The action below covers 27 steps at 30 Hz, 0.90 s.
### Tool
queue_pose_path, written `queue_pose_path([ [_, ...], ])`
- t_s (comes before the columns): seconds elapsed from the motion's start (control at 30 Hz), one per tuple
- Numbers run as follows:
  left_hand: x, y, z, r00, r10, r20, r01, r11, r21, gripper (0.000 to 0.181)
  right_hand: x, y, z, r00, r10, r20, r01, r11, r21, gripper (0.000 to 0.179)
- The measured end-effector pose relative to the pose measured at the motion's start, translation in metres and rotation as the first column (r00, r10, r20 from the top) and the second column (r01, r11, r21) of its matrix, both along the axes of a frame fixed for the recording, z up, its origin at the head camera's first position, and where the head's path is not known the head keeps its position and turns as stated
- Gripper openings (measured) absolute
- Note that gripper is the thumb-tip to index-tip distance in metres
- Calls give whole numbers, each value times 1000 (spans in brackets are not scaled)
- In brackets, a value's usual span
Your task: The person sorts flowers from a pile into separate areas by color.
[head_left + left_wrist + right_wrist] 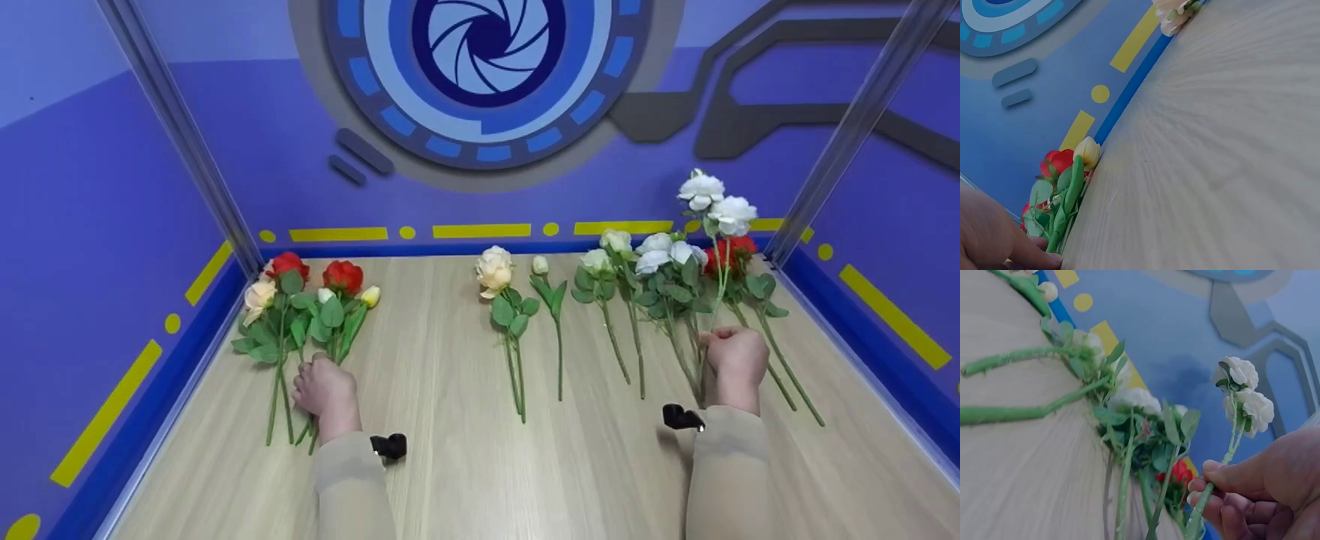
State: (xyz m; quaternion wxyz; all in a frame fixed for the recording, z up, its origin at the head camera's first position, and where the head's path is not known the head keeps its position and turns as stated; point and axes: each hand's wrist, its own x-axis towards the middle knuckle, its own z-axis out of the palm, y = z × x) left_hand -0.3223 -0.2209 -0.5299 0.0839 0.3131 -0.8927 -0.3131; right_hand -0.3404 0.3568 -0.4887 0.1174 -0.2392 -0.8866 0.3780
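Note:
My right hand pinches a green stem between thumb and fingers. It carries two white blooms, raised above the other flowers; in the right wrist view this white flower tilts up against the wall. At the left, my left hand lies low over the table, its fingers curled round stems below a red rose and a pale yellow tulip. The left wrist view shows the fingertips right at the tulip's green stem; the hand hides the rest of the grip.
Beside the left hand lie another red rose and a peach rose. A cream rose and a white tulip lie mid-table. Pale green roses, white flowers and red flowers lie at the right. Blue walls enclose the table.

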Motion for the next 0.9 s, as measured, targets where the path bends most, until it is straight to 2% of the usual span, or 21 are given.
queue_pose_path([
  [0.13,2,5,2,1000,-30,-3,30,1000,1,27,-1,7,-7,998,-1,64,1,1000,-5,31],
  [0.23,3,8,6,998,-58,19,58,998,17,26,-1,10,-11,995,21,101,-22,1000,6,28],
  [0.57,2,8,13,987,-96,127,85,992,94,22,3,12,-19,991,58,125,-67,995,73,22],
  [0.9,2,9,14,986,-123,115,110,987,117,27,5,14,-21,990,18,138,-38,990,136,26],
])
